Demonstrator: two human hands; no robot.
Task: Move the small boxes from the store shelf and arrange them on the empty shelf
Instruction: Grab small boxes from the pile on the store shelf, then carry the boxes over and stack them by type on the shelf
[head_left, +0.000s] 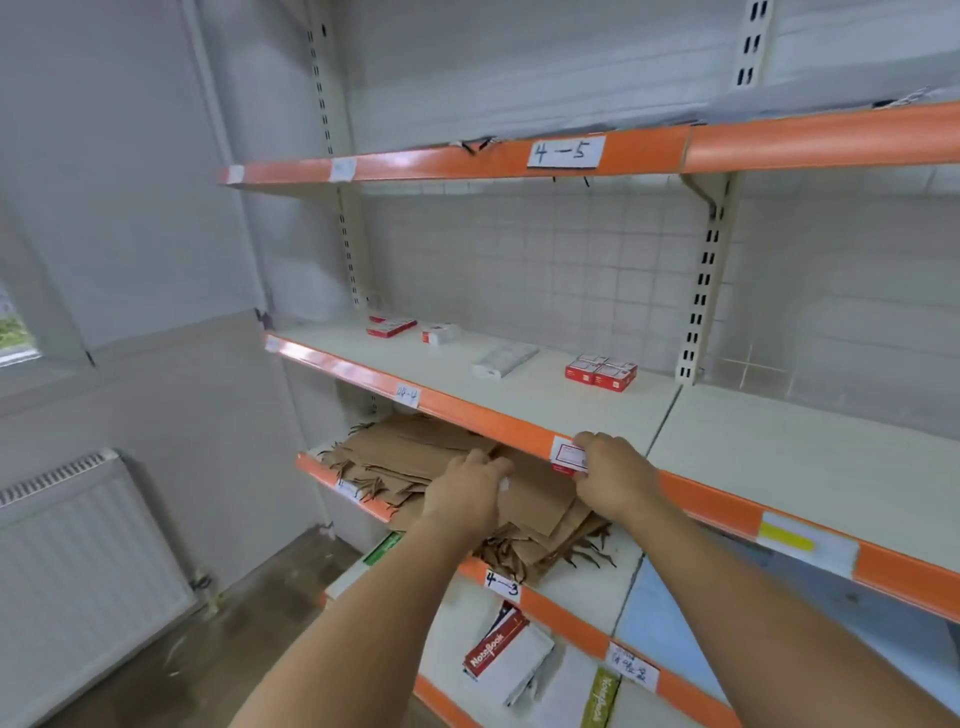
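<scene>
My right hand (615, 480) pinches a small red and white box (567, 457) in front of the orange edge of the middle shelf (524, 410) labelled 04-4. My left hand (470, 493) is curled just left of it, over the cardboard; a white corner of a small box (504, 486) shows at its fingertips. On the middle shelf lie two red boxes (601, 371) side by side, a white box (503, 361), a white and red box (440, 332) and a red box (390, 327) at the back left.
A stack of flattened brown cardboard (441, 462) covers the shelf below, labelled 4-3. Notebooks (501, 654) lie on the lowest shelf. The top shelf (566, 153) is labelled 4-5. The shelf section to the right (810, 441) is bare. A white radiator (78, 566) stands on the left wall.
</scene>
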